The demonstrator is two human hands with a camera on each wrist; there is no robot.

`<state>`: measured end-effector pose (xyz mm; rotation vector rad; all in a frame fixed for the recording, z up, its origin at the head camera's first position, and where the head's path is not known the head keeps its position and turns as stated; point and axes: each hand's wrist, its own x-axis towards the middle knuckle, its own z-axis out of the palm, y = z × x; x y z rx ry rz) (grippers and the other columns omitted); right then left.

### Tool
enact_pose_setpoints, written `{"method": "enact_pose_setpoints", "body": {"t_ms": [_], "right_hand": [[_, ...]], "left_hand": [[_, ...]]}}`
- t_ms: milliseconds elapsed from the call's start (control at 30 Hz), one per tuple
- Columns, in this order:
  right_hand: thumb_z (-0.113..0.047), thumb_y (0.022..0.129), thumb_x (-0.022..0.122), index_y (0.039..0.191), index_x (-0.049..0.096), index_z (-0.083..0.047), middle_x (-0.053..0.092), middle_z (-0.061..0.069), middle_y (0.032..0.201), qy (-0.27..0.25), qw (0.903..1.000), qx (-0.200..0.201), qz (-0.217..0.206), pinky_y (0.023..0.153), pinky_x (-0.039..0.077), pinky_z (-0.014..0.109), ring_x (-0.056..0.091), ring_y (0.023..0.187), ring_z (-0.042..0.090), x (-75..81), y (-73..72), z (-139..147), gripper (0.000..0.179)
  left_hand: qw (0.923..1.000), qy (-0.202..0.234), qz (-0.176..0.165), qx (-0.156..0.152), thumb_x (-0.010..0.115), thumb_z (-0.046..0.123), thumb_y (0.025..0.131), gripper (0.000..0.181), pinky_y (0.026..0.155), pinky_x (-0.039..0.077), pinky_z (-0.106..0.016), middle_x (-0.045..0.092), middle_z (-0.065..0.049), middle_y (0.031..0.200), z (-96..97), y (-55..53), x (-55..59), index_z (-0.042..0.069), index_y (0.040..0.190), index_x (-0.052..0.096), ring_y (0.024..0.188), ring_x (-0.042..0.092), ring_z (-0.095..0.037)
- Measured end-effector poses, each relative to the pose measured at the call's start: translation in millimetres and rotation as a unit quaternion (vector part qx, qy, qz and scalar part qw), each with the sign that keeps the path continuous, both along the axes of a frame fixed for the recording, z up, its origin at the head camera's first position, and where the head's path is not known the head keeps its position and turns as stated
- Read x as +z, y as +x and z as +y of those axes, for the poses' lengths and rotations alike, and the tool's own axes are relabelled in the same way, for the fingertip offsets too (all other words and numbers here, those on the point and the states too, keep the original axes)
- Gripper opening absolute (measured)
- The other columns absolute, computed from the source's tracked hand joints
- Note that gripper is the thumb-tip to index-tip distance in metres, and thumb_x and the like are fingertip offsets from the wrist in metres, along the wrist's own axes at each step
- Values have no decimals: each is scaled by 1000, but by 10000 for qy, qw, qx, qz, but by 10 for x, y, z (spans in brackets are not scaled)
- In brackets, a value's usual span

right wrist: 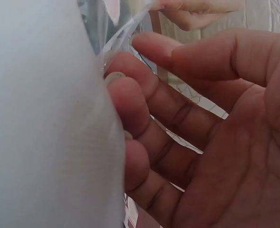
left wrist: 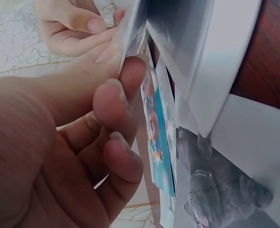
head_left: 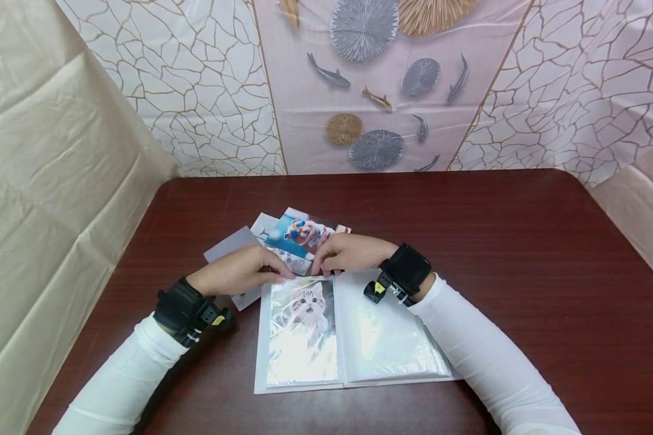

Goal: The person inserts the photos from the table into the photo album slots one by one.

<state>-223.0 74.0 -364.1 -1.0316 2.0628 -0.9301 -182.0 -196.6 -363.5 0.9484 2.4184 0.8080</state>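
Observation:
An open photo album (head_left: pixel 394 338) lies on the table with clear pockets on both pages. A kitten picture (head_left: pixel 309 305) shows in its left pocket, under glare; the right page looks plain white. My left hand (head_left: pixel 242 269) pinches the pocket's upper edge near the outer corner, thumb and forefinger together on the thin film (left wrist: pixel 132 35). My right hand (head_left: pixel 354 251) is at the same edge by the spine, its thumb and forefinger pinching the clear plastic sleeve (right wrist: pixel 123 35). Its other fingers curl behind the white page (right wrist: pixel 50 123).
Past the album lie loose picture cards: a blue one with an animal in goggles (head_left: pixel 291 232), patterned ones partly beneath it, and a plain grey card (head_left: pixel 228 244) to the left. A dark grey animal picture (left wrist: pixel 220 190) shows in the left wrist view. Patterned cloth (head_left: pixel 217 90) hangs behind the table.

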Motion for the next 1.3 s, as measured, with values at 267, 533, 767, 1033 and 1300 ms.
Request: {"method": "enact_pose_setpoints", "body": {"t_ms": [267, 533, 767, 1033, 1300], "right_hand": [[-10, 104, 55, 113, 73, 0, 55, 4, 82, -106, 9998, 92, 152, 68, 37, 27, 46, 70, 14, 33, 19, 67, 22], [-16, 102, 60, 113, 74, -3, 61, 1, 86, 193, 9988, -162, 414, 65, 35, 26, 48, 71, 12, 58, 63, 116, 22], [-18, 100, 64, 110, 76, -7, 61, -2, 81, 555, 9947, -444, 746, 63, 35, 26, 47, 67, 11, 91, 158, 149, 19], [-20, 98, 68, 102, 78, -13, 70, -3, 92, 826, 9849, -746, 1325, 72, 47, 26, 56, 78, 10, 76, 296, 274, 13], [-25, 97, 70, 107, 76, -9, 69, 1, 98, 1131, 9683, -1057, 1962, 76, 51, 29, 59, 83, 11, 115, 427, 411, 21]], "left_hand": [[9985, -467, 270, 81, 71, 20, 96, 25, 66, 49, -23, 72, 3, 103, 39, -12, -40, 18, 121, 72, 81, 59, -11], [9939, -493, 723, 667, 68, 25, 99, 17, 64, 48, -26, 69, 5, 97, 73, -6, -77, 17, 113, 73, 79, 58, -10], [9747, -590, 1483, 1564, 65, 24, 100, 15, 54, 45, -27, 70, 2, 89, 174, -31, -122, 15, 108, 75, 68, 57, -12], [9391, -599, 2277, 2502, 69, 24, 97, 11, 50, 38, -29, 69, 0, 83, 224, -104, -104, 15, 101, 74, 60, 54, -14], [9415, -986, 1751, 2705, 70, 27, 97, 19, 65, 49, -34, 69, -5, 89, 191, -280, -157, 11, 107, 73, 76, 61, -20]]}}
